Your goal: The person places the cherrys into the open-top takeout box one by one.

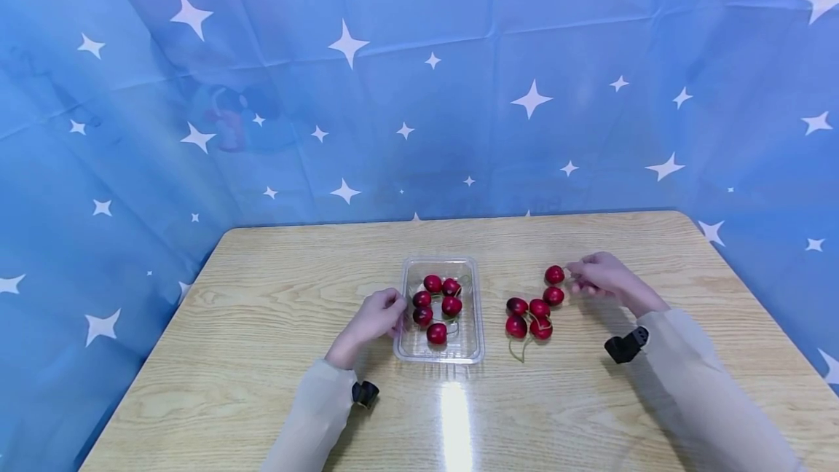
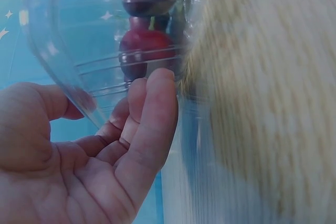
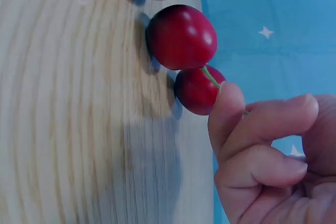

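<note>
Cherries sat in two groups: six inside a clear container, six more loose on the worktop to its right, some with stems. Left hand pinched the container's left edge, fingers against the wall. Right hand was just beside the farthest loose cherry, fingers bent at a green stem; couldn't tell if they pinched it. Starry blue cloth hung behind.
</note>
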`<act>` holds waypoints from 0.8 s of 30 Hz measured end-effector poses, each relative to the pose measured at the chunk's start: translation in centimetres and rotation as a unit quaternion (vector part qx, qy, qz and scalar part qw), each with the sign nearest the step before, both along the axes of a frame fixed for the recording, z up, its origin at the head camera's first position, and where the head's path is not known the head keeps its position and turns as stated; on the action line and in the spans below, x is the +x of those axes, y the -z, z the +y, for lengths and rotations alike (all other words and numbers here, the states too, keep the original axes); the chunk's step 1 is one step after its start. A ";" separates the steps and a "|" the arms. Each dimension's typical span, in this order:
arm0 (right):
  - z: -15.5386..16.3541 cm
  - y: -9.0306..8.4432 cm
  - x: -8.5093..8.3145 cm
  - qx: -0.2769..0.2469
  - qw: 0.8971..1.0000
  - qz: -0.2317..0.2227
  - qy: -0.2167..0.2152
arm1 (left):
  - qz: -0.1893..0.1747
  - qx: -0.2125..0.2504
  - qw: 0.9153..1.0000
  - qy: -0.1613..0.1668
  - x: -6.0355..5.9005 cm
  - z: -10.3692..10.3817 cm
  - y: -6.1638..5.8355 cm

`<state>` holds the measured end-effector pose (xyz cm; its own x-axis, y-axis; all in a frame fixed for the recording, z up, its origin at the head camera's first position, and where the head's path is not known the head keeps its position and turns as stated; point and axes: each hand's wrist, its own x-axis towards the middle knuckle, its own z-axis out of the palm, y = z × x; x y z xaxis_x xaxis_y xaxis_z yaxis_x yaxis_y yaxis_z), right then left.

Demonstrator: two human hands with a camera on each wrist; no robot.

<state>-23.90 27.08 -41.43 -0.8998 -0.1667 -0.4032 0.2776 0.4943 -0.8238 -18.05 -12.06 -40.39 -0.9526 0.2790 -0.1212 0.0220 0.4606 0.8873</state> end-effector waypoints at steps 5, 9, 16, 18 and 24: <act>0.2 0.1 0.4 0.025 0.999 0.031 0.003 | 0.003 0.002 1.000 -0.008 -1.3 -0.4 2.7; 0.2 0.3 0.6 0.046 0.997 0.057 -0.006 | -0.002 0.010 1.000 -0.005 -1.8 -0.7 3.5; 0.0 -0.1 0.9 0.044 0.997 0.063 -0.014 | -0.009 0.014 1.000 0.003 -1.8 -0.8 3.5; -0.1 -0.3 1.0 0.036 0.997 0.060 -0.015 | -0.009 0.012 1.000 0.003 -1.8 -0.8 3.4; -0.3 -0.6 1.0 0.020 0.998 0.064 -0.021 | -0.007 0.010 1.000 0.000 -1.7 -0.8 3.3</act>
<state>-22.87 26.75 -40.84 -0.9367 -0.1919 -0.2929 0.1500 0.5359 -0.8309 -19.76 -12.85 -43.72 -0.9508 0.2816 -0.1290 0.0097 0.4433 0.8963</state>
